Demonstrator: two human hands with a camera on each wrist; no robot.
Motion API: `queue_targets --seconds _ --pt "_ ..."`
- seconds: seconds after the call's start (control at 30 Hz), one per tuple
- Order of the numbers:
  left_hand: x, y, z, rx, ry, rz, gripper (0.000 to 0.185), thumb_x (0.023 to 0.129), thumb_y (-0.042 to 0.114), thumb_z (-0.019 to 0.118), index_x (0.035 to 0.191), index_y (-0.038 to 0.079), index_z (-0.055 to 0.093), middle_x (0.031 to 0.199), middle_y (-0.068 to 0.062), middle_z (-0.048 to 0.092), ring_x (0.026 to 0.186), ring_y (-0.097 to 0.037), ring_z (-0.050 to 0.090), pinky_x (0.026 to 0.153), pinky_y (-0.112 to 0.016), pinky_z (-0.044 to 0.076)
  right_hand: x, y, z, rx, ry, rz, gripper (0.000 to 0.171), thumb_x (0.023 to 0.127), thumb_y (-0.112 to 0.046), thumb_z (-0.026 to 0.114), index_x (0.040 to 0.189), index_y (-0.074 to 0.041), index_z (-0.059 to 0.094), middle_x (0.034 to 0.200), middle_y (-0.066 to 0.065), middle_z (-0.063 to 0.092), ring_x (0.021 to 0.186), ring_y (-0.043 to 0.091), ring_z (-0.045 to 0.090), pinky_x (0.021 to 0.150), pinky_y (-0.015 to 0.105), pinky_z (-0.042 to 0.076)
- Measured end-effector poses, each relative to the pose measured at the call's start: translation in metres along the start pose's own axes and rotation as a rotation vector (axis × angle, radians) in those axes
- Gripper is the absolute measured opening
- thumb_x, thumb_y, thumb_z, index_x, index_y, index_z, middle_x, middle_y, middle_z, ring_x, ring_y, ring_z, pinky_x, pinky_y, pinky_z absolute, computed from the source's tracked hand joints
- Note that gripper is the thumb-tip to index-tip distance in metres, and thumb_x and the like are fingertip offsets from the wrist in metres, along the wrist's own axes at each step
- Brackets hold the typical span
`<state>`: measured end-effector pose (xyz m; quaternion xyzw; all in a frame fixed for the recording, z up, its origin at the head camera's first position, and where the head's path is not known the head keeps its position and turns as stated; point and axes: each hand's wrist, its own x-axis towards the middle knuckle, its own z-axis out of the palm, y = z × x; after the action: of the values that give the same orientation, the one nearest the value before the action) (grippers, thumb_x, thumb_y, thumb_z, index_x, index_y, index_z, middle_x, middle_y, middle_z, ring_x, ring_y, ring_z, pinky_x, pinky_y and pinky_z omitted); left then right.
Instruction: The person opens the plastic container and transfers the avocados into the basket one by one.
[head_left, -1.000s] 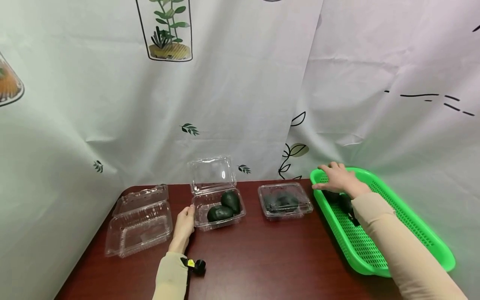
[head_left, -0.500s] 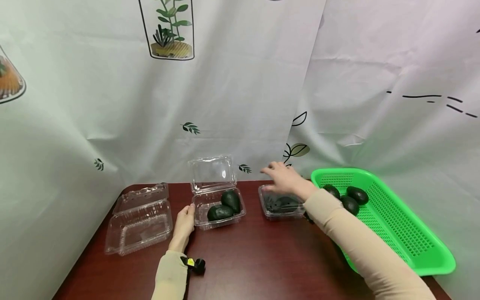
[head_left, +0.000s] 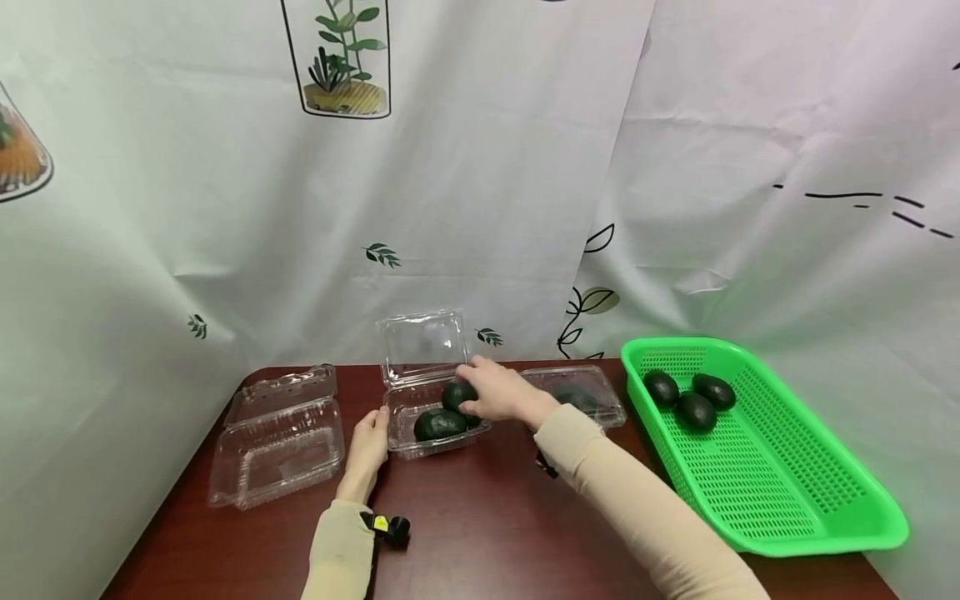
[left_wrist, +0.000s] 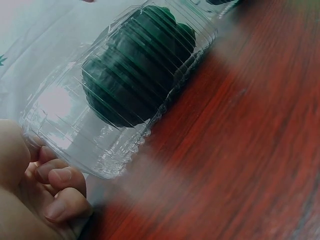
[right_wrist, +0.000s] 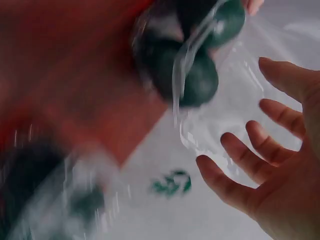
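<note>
Since the frame half a second earlier, the right hand (head_left: 498,394) has been carried leftward from above the closed clamshell box (head_left: 583,395) to the open clamshell box (head_left: 438,414); a second earlier it was over the green basket (head_left: 757,454), at about 3 o'clock on the table. The left hand (head_left: 367,450) has stayed where it was.

The open clamshell box is seen at about 12 o'clock, near the table's far edge, with its clear lid (head_left: 422,346) raised upright behind it. Two dark avocados (head_left: 438,424) are lying inside it, touching each other. The right hand is spread above the box at its 3 o'clock side, and in the right wrist view its fingers (right_wrist: 235,155) are shown straight and apart, with nothing grasped. Whether the fingertips are touching the rear avocado cannot be told.

The left hand is placed at the box's 9 o'clock side; in the left wrist view its fingers (left_wrist: 57,187) are curled against the box's near corner, steadying it.

An empty clear container (head_left: 279,442) is seen at about 10 o'clock. Three avocados (head_left: 688,398) are resting in the basket's far end.
</note>
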<state>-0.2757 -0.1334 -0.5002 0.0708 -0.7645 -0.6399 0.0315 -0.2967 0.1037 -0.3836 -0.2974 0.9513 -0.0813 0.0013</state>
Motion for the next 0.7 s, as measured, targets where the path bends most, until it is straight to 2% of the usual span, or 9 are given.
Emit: queue_targets --seconds 0.13,0.27,0.43,0.7 --pt "0.0 0.0 -0.001 -0.012 0.009 0.0 0.04 0.107 0.035 0.037 0.079 0.007 0.039 0.057 0.002 0.031 0.044 -0.012 0.029 0.045 -0.025 0.029 0.011 -0.013 0.022 0.073 -0.011 0.002 0.036 0.09 -0.036 0.072 0.117 -0.017 0.059 0.114 0.002 0.051 0.091 0.016 0.052 0.07 0.036 0.047" --pt "0.001 -0.002 0.0 -0.024 0.013 0.003 0.04 0.107 0.035 0.038 0.078 0.008 0.039 0.056 0.002 0.031 0.044 -0.011 0.028 0.044 -0.025 0.029 0.019 -0.026 0.039 0.094 -0.003 -0.008 0.039 0.087 -0.036 0.075 0.118 -0.018 0.06 0.112 0.003 0.051 0.092 0.016 0.052 0.072 0.035 0.047" --pt "0.002 -0.003 0.001 -0.013 0.005 -0.007 0.041 0.107 0.037 0.037 0.079 0.007 0.039 0.057 0.001 0.032 0.045 -0.012 0.029 0.045 -0.026 0.029 0.025 -0.038 0.048 0.088 -0.008 -0.003 0.041 0.086 -0.035 0.076 0.119 -0.018 0.06 0.113 0.005 0.051 0.094 0.018 0.051 0.073 0.033 0.047" --pt "0.002 -0.002 0.001 -0.01 0.009 -0.015 0.041 0.107 0.037 0.037 0.081 0.006 0.042 0.057 0.002 0.032 0.045 -0.012 0.029 0.045 -0.026 0.03 0.035 -0.053 0.058 0.129 -0.004 0.062 0.039 0.085 -0.034 0.077 0.114 -0.02 0.057 0.109 0.005 0.049 0.096 0.022 0.052 0.074 0.034 0.047"
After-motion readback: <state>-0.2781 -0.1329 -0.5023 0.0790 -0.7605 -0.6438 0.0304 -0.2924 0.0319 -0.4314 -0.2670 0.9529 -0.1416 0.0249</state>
